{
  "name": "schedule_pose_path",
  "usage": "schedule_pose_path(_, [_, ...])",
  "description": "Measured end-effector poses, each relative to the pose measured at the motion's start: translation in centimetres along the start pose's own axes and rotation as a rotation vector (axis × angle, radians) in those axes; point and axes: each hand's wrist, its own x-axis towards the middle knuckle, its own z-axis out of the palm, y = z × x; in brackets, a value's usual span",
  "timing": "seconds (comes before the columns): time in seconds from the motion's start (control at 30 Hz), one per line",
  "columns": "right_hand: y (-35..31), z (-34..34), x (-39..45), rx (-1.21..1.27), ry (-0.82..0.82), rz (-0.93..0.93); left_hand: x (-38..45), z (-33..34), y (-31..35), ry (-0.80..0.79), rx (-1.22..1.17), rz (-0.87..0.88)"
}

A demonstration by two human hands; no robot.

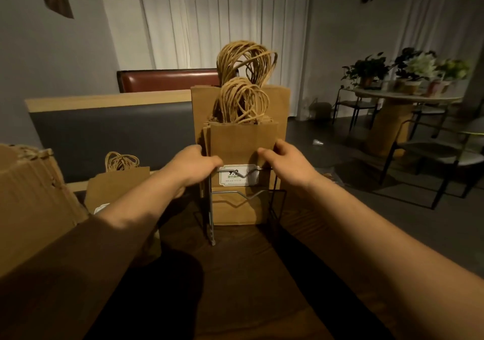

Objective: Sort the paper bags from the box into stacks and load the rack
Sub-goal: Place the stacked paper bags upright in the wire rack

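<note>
Both hands clasp one upright stack of brown paper bags (242, 143) in the grey wire rack (237, 195): left hand (195, 165) and right hand (286, 160) pinching opposite edges.

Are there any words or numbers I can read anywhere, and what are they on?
White label on the front paper bag in the rack: printed characters, too blurred and partly behind the wire to read.
White label on the bag stack at the left: mostly hidden, unreadable.
No other text shows.
</note>
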Motion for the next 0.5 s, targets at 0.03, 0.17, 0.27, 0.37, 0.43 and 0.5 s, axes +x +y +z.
schedule_pose_path(0.03, [-0.5, 0.4, 0.1, 0.024, 0.005, 0.005, -0.5, 0.2, 0.5, -0.006, -0.135, 0.003])
schedule_pose_path(0.17, [-2.0, 1.3, 0.4, 0.204, 0.03, 0.066, -2.2, 1.5, 1.6, -0.059, -0.52, -0.025])
schedule_pose_path(0.27, [-2.3, 1.5, 0.6, 0.4, 0.031, 0.105, -2.7, 1.8, 1.9, -0.037, -0.684, 0.024])
schedule_pose_path(0.37, [-2.7, 1.8, 0.4, 0.411, 0.077, 0.101, -2.3, 2.1, 2.3, -0.028, -0.679, 0.049])
schedule_pose_path(0.43, [-2.7, 1.8, 0.5, 0.425, 0.067, 0.12, -2.4, 2.0, 2.4, -0.036, -0.69, 0.08])
schedule_pose_path(0.5, [-2.7, 1.6, 0.5, 0.425, 0.058, 0.127, -3.1, 1.9, 2.8, -0.055, -0.687, 0.095])
